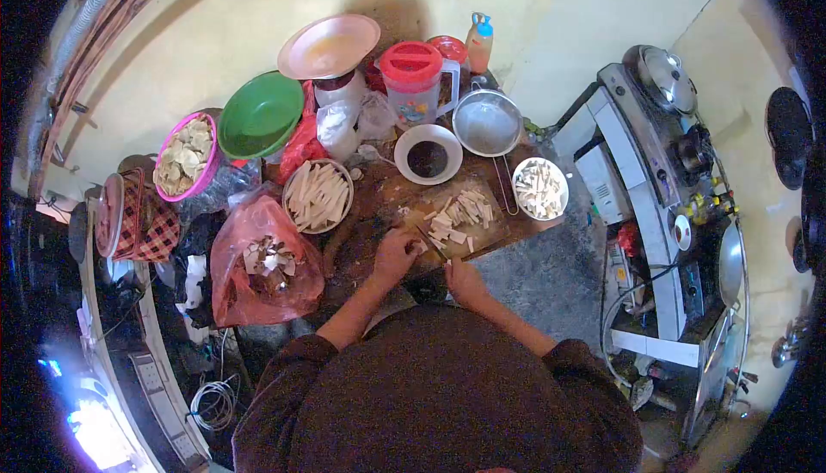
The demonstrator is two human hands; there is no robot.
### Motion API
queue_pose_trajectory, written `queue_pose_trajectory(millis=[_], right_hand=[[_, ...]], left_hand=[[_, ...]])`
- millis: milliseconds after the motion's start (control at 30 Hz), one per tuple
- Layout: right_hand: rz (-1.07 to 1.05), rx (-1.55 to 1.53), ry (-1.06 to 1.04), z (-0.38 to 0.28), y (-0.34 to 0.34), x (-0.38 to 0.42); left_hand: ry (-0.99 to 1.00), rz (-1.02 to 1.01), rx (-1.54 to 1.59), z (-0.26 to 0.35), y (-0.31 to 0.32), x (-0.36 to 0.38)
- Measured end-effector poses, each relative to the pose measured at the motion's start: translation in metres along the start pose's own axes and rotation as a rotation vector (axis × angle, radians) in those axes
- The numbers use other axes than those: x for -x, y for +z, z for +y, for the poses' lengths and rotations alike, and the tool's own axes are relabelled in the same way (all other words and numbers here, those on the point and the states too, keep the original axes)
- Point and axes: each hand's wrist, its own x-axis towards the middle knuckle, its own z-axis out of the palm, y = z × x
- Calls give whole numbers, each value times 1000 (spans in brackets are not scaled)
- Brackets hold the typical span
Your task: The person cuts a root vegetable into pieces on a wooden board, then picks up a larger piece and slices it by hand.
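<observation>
Gripping right hand (465,282): closed on knife (433,243), blade slanting forward-left.
Left hand (398,252): beside blade's left, fingers curled; cannot tell whether gripping.
Cut strips (465,210): ahead of right hand.

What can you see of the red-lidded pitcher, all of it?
The pitcher stands upright at the back of the table, behind the bowl of dark liquid. Its body looks like translucent plastic, with a colored print low down. A red lid covers the top, and a pale handle faces the strainer. Neither hand touches it. Its contents are unclear.
</observation>
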Motion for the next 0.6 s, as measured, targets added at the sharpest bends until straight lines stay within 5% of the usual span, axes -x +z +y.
queue_pose_trajectory(millis=[200,600], right_hand=[[-68,-7,-37,-14,-1,3],[-75,106,43,-24,16,-4]], left_hand=[[279,-52,-66,-17,8,5],[221,-70,-50,-29,17,14]])
